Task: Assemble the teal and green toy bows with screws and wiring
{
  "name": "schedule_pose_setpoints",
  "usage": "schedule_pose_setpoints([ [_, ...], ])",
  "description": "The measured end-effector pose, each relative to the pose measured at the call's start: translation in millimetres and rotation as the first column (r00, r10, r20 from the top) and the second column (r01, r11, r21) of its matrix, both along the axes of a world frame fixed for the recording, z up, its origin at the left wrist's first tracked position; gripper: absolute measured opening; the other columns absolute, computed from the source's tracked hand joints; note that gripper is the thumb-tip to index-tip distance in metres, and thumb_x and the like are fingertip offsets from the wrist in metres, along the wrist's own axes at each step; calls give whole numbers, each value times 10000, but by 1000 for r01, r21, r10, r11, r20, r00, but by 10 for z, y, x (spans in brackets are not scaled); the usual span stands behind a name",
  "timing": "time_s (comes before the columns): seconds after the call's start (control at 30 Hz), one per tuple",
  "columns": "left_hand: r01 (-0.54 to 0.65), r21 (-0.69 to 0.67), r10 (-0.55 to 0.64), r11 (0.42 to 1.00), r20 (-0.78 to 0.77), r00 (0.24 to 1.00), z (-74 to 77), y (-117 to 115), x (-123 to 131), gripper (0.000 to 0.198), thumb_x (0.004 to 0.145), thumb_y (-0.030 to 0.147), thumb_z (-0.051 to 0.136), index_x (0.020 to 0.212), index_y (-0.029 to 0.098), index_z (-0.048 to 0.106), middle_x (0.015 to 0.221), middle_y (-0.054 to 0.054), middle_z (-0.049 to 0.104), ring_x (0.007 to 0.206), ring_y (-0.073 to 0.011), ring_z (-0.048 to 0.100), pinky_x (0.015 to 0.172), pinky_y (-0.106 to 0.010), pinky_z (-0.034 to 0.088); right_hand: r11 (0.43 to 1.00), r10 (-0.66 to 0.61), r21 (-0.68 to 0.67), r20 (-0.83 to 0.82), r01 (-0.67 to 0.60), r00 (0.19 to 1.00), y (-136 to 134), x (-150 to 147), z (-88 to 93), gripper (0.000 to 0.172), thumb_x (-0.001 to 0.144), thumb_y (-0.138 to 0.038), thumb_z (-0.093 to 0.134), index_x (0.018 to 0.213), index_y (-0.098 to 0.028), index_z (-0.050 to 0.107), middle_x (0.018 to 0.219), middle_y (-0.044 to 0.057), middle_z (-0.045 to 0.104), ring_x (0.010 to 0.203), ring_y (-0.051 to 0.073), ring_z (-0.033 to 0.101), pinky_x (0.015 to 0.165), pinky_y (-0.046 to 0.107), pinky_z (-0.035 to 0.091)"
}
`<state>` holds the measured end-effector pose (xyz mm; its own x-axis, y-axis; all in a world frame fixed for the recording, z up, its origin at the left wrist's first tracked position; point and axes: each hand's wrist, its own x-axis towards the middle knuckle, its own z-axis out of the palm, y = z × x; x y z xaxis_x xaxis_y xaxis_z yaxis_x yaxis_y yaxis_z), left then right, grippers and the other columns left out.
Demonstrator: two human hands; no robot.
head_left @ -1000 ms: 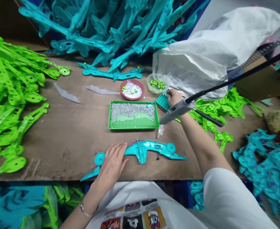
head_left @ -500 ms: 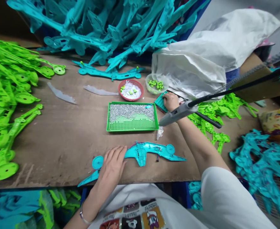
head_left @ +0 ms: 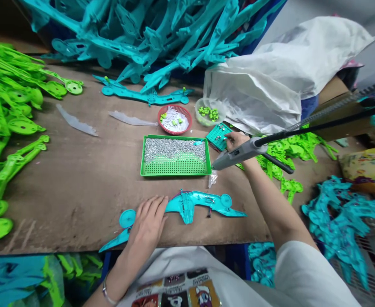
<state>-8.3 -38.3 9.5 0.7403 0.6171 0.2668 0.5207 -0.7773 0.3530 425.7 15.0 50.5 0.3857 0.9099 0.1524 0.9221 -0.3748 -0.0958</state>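
A teal plastic bow-shaped part [head_left: 186,207] lies along the near side of the table, with a round disc near each end. My left hand [head_left: 149,219] lies over its left arm, fingers together across it and thumb at the near side, holding it down. At the small teal basket [head_left: 217,135], which has small metal pieces in it, my right hand [head_left: 236,140] is closed in a pinch at the right edge. What sits between those fingertips is too small to make out. A grey electric screwdriver [head_left: 238,154] hangs in front of that hand and hides part of it.
A green tray [head_left: 176,171] of small screws stands mid-table. Behind it are a red basket [head_left: 174,131] of white strips and a clear bowl [head_left: 206,121] of green pieces. Lime-green parts [head_left: 24,123] pile up at left; teal parts [head_left: 136,38] fill the back.
My right hand has drawn back slightly to the right, uncovering more of the small teal basket. The left hand stays on the bow-shaped part. The view has shifted a little.
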Motion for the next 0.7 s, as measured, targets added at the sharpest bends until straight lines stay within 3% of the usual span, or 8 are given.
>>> schedule_pose_setpoints([
  [0.17, -4, -3, 4, 1000, 7, 1000, -3, 6, 0, 372, 1012, 175, 465, 1369, 109, 544, 1274, -138, 688, 1177, -284, 616, 1035, -455, 464, 999, -18, -51, 28, 19, 999, 91, -27, -121, 224, 808, -178, 585, 917, -165, 780, 889, 91, 786, 843, 254, 715, 822, 362, 548],
  [0.27, -3, -5, 3, 1000, 7, 1000, 1, 12, 1, 369, 1014, 178, 466, 1368, 114, 545, 1271, -138, 689, 1168, -278, 620, 1024, -444, 472, 998, -35, -50, 43, 37, 998, 172, -1, -157, 226, 808, -149, 576, 909, -155, 778, 854, 92, 776, 794, 233, 701, 805, 356, 538],
  [0.43, 2, 7, -2, 1000, 8, 1000, 6, 22, 6, 360, 1022, 199, 463, 1360, 109, 548, 1260, -145, 690, 1164, -281, 620, 1010, -444, 482, 999, -45, -27, 67, 47, 997, 274, 44, -122, 258, 808, -123, 568, 951, -106, 782, 918, 129, 778, 826, 222, 701, 831, 357, 522],
  [0.57, 8, 10, -8, 1000, 2, 1000, 31, 28, 8, 358, 1020, 195, 464, 1357, 108, 548, 1255, -148, 690, 1169, -283, 617, 997, -444, 490, 999, 32, -9, 49, -32, 998, 287, -2, -122, 264, 827, -96, 573, 973, -86, 793, 1020, 138, 785, 944, 183, 708, 865, 282, 496],
  [0.7, 8, -45, -9, 999, -20, 1000, 97, 26, 9, 374, 1018, 193, 468, 1378, 118, 541, 1273, -146, 684, 1195, -285, 606, 1038, -444, 469, 995, 94, -19, 29, -94, 995, 271, -37, -173, 185, 825, -88, 628, 915, -42, 783, 1008, 164, 788, 942, 181, 705, 909, 297, 491],
])
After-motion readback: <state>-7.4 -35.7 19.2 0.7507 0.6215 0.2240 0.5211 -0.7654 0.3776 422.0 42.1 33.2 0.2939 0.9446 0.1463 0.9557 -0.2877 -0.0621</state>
